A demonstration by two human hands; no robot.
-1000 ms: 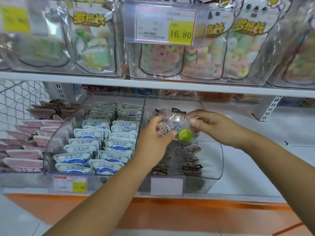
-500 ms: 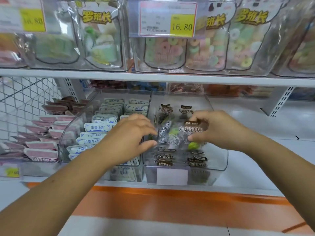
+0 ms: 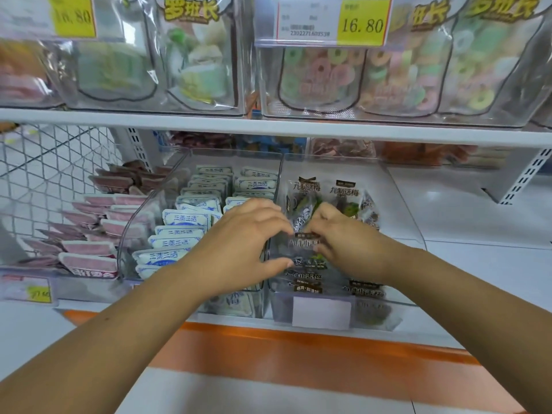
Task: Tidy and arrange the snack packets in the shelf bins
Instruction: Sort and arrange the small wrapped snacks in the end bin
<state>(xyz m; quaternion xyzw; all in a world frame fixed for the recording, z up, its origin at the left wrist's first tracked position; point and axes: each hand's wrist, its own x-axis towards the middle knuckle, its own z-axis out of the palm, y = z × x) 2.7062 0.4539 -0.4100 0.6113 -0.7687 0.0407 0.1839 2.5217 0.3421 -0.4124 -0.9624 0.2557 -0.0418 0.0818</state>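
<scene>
Left hand (image 3: 248, 243) and right hand (image 3: 349, 245) seemingly pinch one blurred plum packet (image 3: 303, 244) (fingertips partly hidden) in the clear bin (image 3: 401, 201).

I noted clear plum packet (image 3: 301, 245), dark label, blurred, pinched between left hand (image 3: 245, 243) and right hand (image 3: 349, 249) inside right clear bin (image 3: 398, 206). Like packets (image 3: 343, 194) stood upright behind. White-blue packets (image 3: 185, 219) sat rowed in middle bin (image 3: 149, 204).
</scene>
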